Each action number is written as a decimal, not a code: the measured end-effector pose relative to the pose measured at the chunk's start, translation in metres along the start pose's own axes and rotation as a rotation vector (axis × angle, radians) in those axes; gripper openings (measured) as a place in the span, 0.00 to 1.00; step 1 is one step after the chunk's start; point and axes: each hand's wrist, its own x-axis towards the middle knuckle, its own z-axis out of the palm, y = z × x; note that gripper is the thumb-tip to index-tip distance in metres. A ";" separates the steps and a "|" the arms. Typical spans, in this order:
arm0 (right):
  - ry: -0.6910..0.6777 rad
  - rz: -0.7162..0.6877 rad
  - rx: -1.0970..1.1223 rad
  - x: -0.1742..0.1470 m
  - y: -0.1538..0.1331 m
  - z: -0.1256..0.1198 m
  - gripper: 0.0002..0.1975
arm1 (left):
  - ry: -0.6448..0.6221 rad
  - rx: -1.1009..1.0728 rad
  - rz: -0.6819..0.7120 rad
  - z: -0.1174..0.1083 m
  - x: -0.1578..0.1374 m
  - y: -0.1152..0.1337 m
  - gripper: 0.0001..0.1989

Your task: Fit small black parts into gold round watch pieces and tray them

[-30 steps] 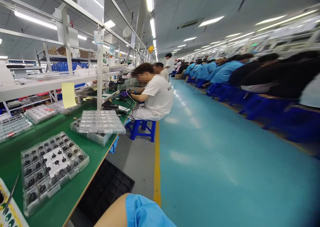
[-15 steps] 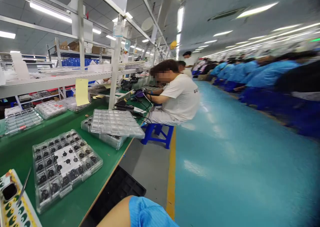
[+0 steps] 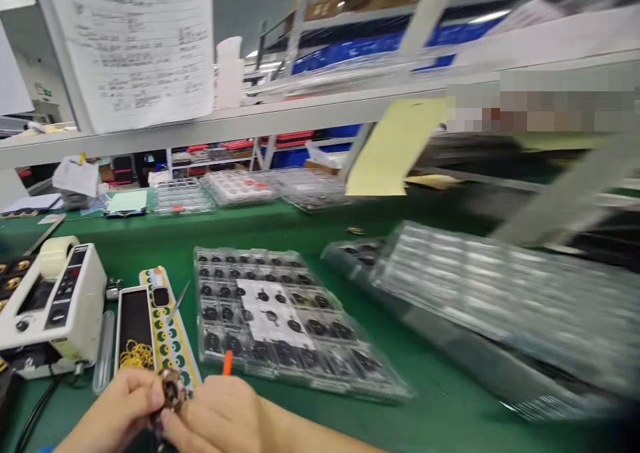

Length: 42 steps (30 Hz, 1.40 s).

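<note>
At the bottom of the head view, my left hand point(image 3: 120, 406) pinches a small round metal part point(image 3: 171, 390) with a dark centre. My right hand point(image 3: 220, 413) is closed against the part's other side, its fingertips touching or very near it. An orange stick-like tool point(image 3: 228, 363) pokes up from behind my right fist; the rest of it is hidden. Just beyond my hands lies a yellow-and-white strip point(image 3: 167, 333) with dark green round pieces, with a thin metal tool point(image 3: 179, 301) across it. A clear compartment tray point(image 3: 350, 383) of black round parts lies beyond my right hand.
A white tape dispenser point(image 3: 75, 306) stands at left, next to a narrow box point(image 3: 134, 313) holding yellow rings. More clear trays point(image 3: 500, 286) are stacked at right, blurred. A metal shelf rail point(image 3: 300, 116) crosses above the green table, with a yellow note point(image 3: 395, 150) and a written sheet hanging from it.
My view has swung left from the aisle and seated co-workers to the table. Both my hands and the round part have come into sight; earlier only a blue sleeve and part of an arm showed.
</note>
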 end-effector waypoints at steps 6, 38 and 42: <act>0.056 0.284 -0.071 -0.002 0.035 -0.011 0.10 | -0.058 -0.051 0.168 -0.002 0.049 0.033 0.18; -0.043 1.490 0.593 -0.037 0.051 0.016 0.04 | -0.064 0.115 0.254 -0.018 0.069 -0.005 0.23; -0.019 1.482 0.585 -0.038 0.051 0.017 0.04 | -0.057 0.098 0.251 -0.016 0.070 -0.004 0.23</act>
